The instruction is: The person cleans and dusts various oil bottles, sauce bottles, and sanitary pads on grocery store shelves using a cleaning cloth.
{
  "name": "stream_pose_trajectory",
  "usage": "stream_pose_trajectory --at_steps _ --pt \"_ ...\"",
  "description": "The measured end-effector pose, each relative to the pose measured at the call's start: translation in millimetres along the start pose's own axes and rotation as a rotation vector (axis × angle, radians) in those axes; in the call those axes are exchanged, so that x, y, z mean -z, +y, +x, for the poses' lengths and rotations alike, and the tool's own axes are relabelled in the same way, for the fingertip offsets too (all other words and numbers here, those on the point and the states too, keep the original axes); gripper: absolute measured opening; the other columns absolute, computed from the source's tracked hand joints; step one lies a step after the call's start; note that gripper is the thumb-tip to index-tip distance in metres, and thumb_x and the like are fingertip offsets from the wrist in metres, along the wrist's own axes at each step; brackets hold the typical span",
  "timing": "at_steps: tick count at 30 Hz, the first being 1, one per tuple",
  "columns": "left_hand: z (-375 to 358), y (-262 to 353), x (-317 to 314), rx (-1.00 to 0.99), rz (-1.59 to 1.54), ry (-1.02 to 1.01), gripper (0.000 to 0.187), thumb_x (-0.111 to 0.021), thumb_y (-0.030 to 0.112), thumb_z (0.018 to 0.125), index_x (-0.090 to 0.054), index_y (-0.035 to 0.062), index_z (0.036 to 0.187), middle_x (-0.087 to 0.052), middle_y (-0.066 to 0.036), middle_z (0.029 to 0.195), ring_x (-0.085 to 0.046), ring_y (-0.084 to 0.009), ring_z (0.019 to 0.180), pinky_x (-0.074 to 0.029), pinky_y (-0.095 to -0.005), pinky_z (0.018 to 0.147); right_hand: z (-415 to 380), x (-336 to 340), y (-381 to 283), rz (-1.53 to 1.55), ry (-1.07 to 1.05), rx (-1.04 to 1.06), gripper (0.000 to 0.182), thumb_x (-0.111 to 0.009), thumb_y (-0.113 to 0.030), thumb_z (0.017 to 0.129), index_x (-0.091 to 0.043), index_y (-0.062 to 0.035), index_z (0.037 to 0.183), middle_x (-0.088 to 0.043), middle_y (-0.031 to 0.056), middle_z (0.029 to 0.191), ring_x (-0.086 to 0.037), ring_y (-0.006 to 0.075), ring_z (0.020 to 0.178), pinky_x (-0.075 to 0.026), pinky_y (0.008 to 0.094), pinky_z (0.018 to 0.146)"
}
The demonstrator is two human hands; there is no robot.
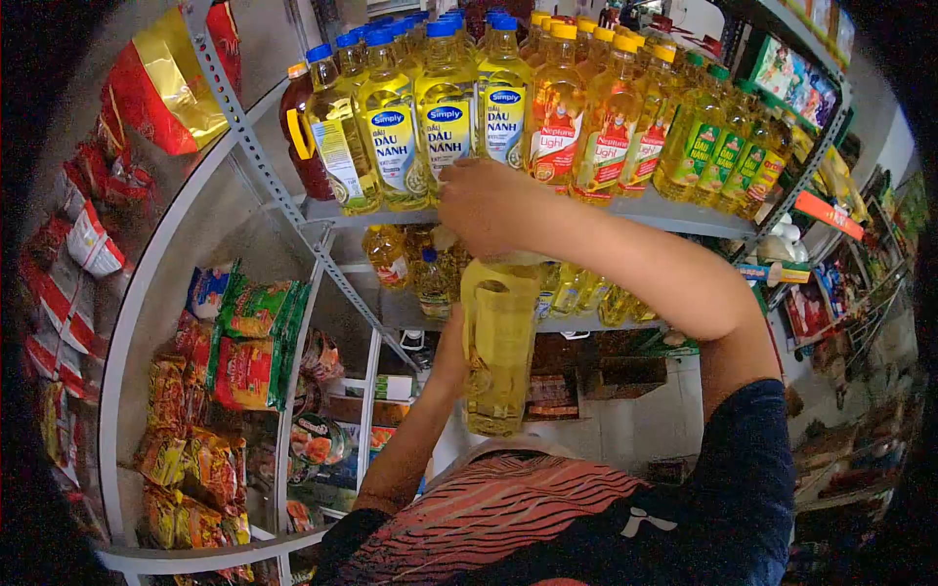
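Note:
A large clear bottle of yellow cooking oil is held roughly upright in front of my chest. My left hand grips its left side, with most of the fingers hidden behind the bottle. Just above the bottle's upper end, my right hand is curled at the shelf edge. Its fingertips are out of sight, so what they hold cannot be made out. Behind that hand stands a Simply soybean oil bottle with a blue cap, its lower label partly covered.
More oil bottles line the grey upper shelf: Neptune Light bottles and green-capped bottles. Smaller bottles stand on the shelf below. A perforated metal post rises at left, near hanging noodle packets. Goods fill racks at right.

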State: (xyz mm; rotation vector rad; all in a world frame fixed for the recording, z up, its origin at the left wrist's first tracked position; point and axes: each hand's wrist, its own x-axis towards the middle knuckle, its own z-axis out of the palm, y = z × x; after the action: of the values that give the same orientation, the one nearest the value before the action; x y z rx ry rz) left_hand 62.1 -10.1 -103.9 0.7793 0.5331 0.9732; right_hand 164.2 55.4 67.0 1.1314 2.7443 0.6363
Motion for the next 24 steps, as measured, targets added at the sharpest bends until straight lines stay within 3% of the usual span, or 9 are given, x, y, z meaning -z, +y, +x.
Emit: stream_pose_trajectory --at_steps 2,5,8,12,18,19,21,23,24 --pt "3.2 -6.1 7.7 -0.014 0.010 0.025 0.053 -0.025 0.045 0.087 -0.041 0.0026 0.114 -0.052 -0.011 0.105 -0.054 -0.0198 0.093 -0.044 -0.0327 0.080 5.3 14.9 3.6 0.199 -0.368 -0.125 0.021 -0.057 -0.014 0.060 -0.061 0.0000 0.076 -0.059 0.0170 0.086 -0.056 0.0252 0.084 -0.043 0.0396 0.075" --pt "5.9 -9.1 17.3 0.065 0.014 -0.002 0.052 -0.026 0.043 0.087 -0.042 0.0018 0.114 -0.052 -0.011 0.105 -0.054 -0.0198 0.093 -0.044 -0.0323 0.080 17.2 -12.2 23.7 0.425 -0.244 0.301 0.023 -0.058 -0.014 0.064 -0.060 0.0017 0.080 -0.059 0.0167 0.086 -0.057 0.0229 0.080 -0.044 0.0345 0.070" --pt "3.7 -13.6 19.9 0.113 -0.009 0.035 0.052 -0.026 0.044 0.087 -0.042 0.0015 0.113 -0.053 -0.012 0.104 -0.054 -0.0199 0.093 -0.044 -0.0322 0.080 14.7 -7.1 39.0 0.781 -0.595 0.299 0.029 -0.060 -0.018 0.067 -0.059 0.0005 0.089 -0.060 0.0139 0.088 -0.056 0.0181 0.079 -0.044 0.0295 0.068" --pt "8.3 -18.8 30.9 0.165 -0.003 -0.047 0.054 -0.027 0.047 0.086 -0.039 0.0036 0.117 -0.051 -0.011 0.109 -0.052 -0.0211 0.096 -0.043 -0.0337 0.082 -4.0 -27.3 56.8 1.282 -0.658 0.129 0.036 -0.062 -0.025 0.069 -0.058 -0.0006 0.095 -0.059 0.0108 0.090 -0.055 0.0146 0.079 -0.042 0.0275 0.070" --pt "15.6 -19.1 25.8 0.130 -0.362 -0.220 0.056 -0.025 0.049 0.085 -0.033 0.0086 0.123 -0.044 -0.009 0.119 -0.047 -0.0228 0.105 -0.040 -0.0370 0.087 -22.2 -70.2 19.1 2.218 0.340 -0.321 0.050 -0.061 -0.025 0.070 -0.045 0.0004 0.110 -0.052 0.0116 0.106 -0.052 0.0239 0.095 -0.038 0.0336 0.086" --pt "11.7 -14.1 19.3 0.015 -0.304 -0.253 0.056 -0.025 0.049 0.085 -0.033 0.0084 0.123 -0.045 -0.010 0.118 -0.047 -0.0227 0.105 -0.040 -0.0369 0.087 -18.6 -86.9 16.5 2.214 0.341 -0.318 0.050 -0.061 -0.025 0.070 -0.045 0.0004 0.110 -0.052 0.0116 0.106 -0.052 0.0239 0.095 -0.038 0.0336 0.086" --pt "5.8 -1.8 6.0 -0.103 -0.243 -0.287 0.056 -0.025 0.048 0.085 -0.033 0.0083 0.123 -0.045 -0.010 0.118 -0.047 -0.0226 0.104 -0.040 -0.0368 0.087 -12.5 -88.3 2.6 2.153 0.756 0.252 0.048 -0.063 -0.017 0.067 -0.048 0.0021 0.108 -0.055 0.0074 0.104 -0.052 0.0175 0.095 -0.038 0.0291 0.085" --pt "3.6 7.5 -4.2 -0.043 -0.113 -0.128 0.056 -0.025 0.049 0.085 -0.033 0.0088 0.124 -0.044 -0.010 0.118 -0.047 -0.0230 0.104 -0.039 -0.0377 0.087 -18.8 -71.7 -2.0 2.079 0.804 0.206 0.039 -0.065 -0.015 0.066 -0.054 0.0000 0.100 -0.058 0.0083 0.097 -0.054 0.0173 0.089 -0.042 0.0275 0.078" --pt "5.8 6.4 -2.0 -0.045 -0.114 -0.127 0.056 -0.025 0.049 0.085 -0.033 0.0088 0.124 -0.044 -0.010 0.118 -0.047 -0.0230 0.104 -0.039 -0.0377 0.087 -23.6 -61.8 -3.3 1.675 0.987 -0.012 0.028 -0.065 -0.017 0.067 -0.058 -0.0019 0.090 -0.059 0.0091 0.089 -0.056 0.0182 0.082 -0.043 0.0278 0.073"
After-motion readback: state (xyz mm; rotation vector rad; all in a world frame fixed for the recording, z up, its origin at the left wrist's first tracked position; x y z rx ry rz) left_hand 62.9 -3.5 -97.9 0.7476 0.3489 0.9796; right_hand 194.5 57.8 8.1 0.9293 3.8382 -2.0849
